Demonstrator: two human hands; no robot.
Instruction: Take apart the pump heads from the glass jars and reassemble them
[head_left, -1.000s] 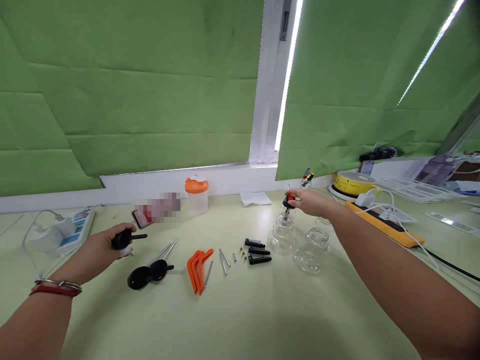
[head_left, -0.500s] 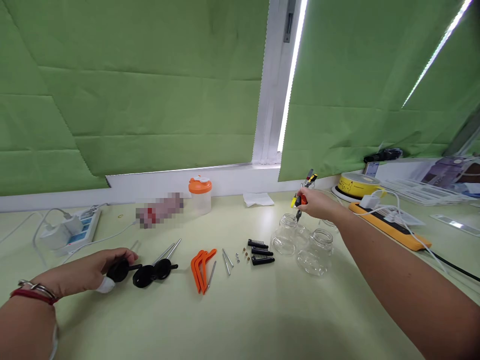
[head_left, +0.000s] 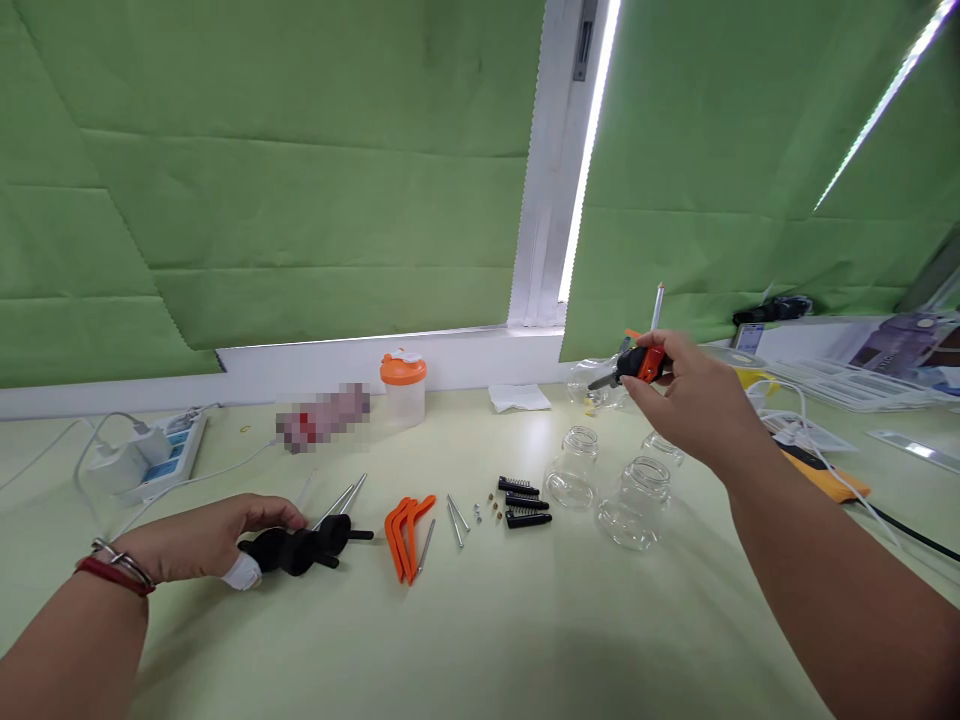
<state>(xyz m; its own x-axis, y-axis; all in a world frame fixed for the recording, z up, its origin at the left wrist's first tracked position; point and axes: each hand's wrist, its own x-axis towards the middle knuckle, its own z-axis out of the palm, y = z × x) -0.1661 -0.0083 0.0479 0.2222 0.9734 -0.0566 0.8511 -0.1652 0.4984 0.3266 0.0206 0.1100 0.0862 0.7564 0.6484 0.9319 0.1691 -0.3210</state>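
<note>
My left hand (head_left: 217, 540), its thumb tip wrapped in white, is closed at the end of a row of black round parts (head_left: 300, 550) with short stubs; thin metal rods (head_left: 345, 498) stick out behind them. My right hand (head_left: 686, 390) is raised at the right, fingers pinched on a red-and-black screwdriver (head_left: 646, 364). Its grey end points down and left; a silver rod rises above the fingers. Below this hand stand clear glass jars (head_left: 634, 510). Between the hands lie orange curved handles (head_left: 405, 535), metal pins (head_left: 456, 522) and black pieces with springs (head_left: 525, 502).
An orange-lidded plastic cup (head_left: 403, 390) stands at the back beside a blurred pink item (head_left: 322, 418). At the left is a power strip (head_left: 180, 455) with cables. A white paper (head_left: 519, 398) lies near the wall. An orange-and-black power strip (head_left: 829, 475) sits at the right.
My right hand has lifted, moving right and towards me with the screwdriver, away from the loose tools behind the jars. My left hand has shifted right, pushing the black parts closer together.
</note>
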